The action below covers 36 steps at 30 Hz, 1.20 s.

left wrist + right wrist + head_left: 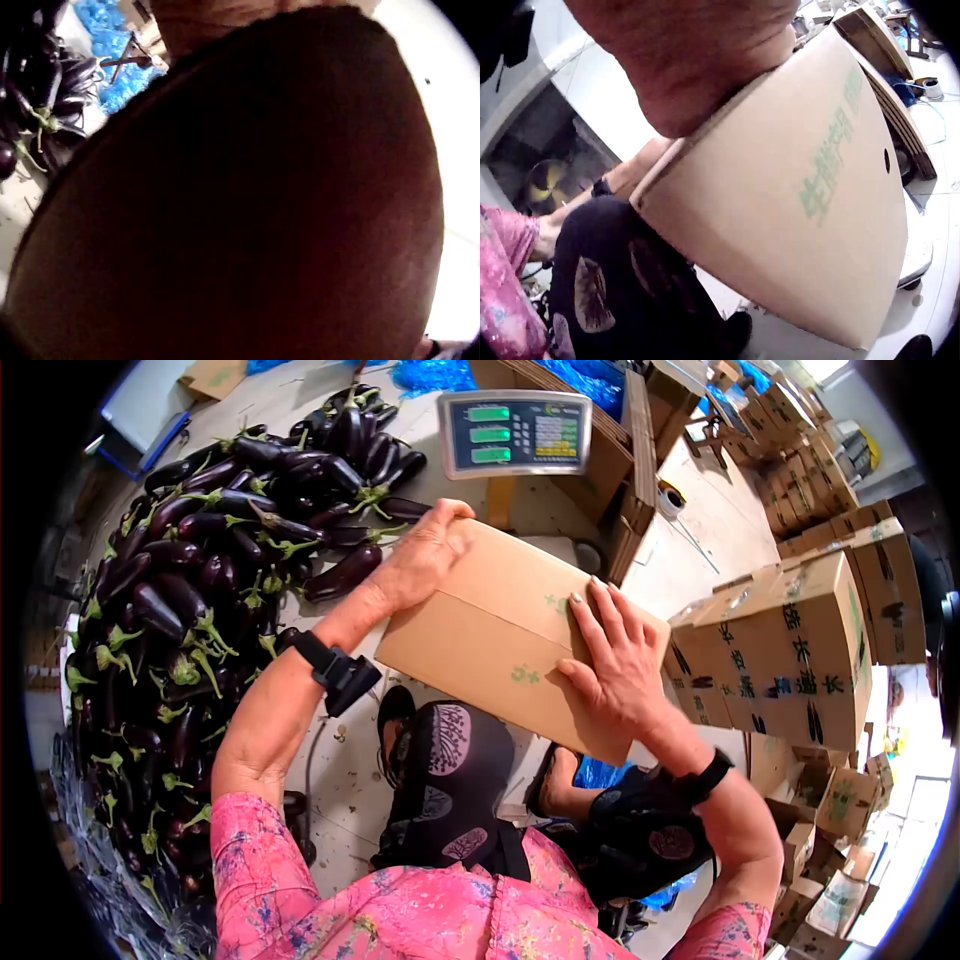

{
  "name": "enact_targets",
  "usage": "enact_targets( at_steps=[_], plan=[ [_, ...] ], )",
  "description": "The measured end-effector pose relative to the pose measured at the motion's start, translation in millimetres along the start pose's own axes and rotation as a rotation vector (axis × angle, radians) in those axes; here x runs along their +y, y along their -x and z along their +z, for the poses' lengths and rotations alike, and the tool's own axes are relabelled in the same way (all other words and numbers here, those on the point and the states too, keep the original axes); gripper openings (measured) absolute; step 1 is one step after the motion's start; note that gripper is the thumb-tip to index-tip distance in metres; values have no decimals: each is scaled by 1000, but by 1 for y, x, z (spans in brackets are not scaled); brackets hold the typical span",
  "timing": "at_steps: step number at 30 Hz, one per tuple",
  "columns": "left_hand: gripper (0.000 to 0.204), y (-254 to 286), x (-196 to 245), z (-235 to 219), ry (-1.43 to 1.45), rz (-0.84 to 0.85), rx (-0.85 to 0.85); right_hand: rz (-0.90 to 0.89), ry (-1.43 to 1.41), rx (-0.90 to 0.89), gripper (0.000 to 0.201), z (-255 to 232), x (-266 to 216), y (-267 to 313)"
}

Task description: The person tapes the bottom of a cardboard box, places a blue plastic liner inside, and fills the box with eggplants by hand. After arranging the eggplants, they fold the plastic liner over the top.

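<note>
A closed brown cardboard box (500,625) with green print is tilted in front of the person's knees. Along its left end lies the left hand (425,555), gripping the far left corner with bent fingers. The right hand (615,665) is spread over the top near the right end, its fingers pointing away from the body and its thumb apart. From the right wrist, a printed side of the box (780,195) shows beneath the heel of that hand. Dark skin close to the lens fills most of the left wrist view and hides the left fingers.
A big heap of eggplants (190,590) lies to the left. Beyond the box stands a scale with a lit display (515,435). Printed cardboard cartons (770,650) are stacked at the right, and folded cardboard sheets (635,480) stand upright behind. Blue plastic (435,375) lies at the back.
</note>
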<state>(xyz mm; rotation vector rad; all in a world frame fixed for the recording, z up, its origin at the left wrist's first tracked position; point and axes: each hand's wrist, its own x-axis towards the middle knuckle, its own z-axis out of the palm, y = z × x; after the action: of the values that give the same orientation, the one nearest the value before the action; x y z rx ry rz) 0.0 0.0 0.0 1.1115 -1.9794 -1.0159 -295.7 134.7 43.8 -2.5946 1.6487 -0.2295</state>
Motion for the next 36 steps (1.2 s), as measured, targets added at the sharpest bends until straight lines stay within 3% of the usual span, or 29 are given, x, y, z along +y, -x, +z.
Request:
enact_targets(
  at_steps=[2,3,5,7,11,13,15,18,21,22,24,26,27,29,31,33,34,36],
  plan=[
    [25,-3,4,8,21,-9,105,-44,-169,-118,49,-40,18,-9],
    [23,-6,9,-22,-100,-36,86,13,-543,4,43,-22,24,-18],
    [23,-10,4,-2,-64,-11,103,400,-820,-27,38,-66,53,1],
    [23,-8,19,5,-85,-60,104,534,-779,69,37,-76,86,30],
    [25,-10,21,15,15,-70,67,649,-569,-63,40,2,176,122],
    [25,-12,28,23,57,-98,27,424,-265,-85,51,85,214,180],
    [24,-13,32,28,41,-125,35,580,-214,-328,66,117,197,191],
    [25,-13,40,33,-52,-132,68,462,17,-206,80,187,191,209],
    [27,-12,43,36,-7,-165,60,501,78,-344,60,229,190,206],
    [29,-12,43,36,25,-191,60,484,127,-239,49,238,188,203],
    [28,-12,46,37,35,-220,58,608,65,-338,44,245,183,199],
    [28,-13,48,36,30,-218,57,711,-76,-346,40,236,173,202],
    [28,-12,48,36,21,-205,64,911,-157,-436,49,247,175,206],
    [27,-11,51,37,24,-210,75,1107,-345,-381,62,228,172,203],
    [27,-10,49,35,25,-186,83,1148,-493,-205,70,203,173,205],
    [26,-9,46,33,30,-185,77,1017,-746,74,63,146,172,201],
    [26,-9,45,32,32,-188,74,1002,-1012,162,59,104,166,187],
    [26,-9,42,35,63,-159,84,921,-1230,362,62,17,142,155]
  ],
)
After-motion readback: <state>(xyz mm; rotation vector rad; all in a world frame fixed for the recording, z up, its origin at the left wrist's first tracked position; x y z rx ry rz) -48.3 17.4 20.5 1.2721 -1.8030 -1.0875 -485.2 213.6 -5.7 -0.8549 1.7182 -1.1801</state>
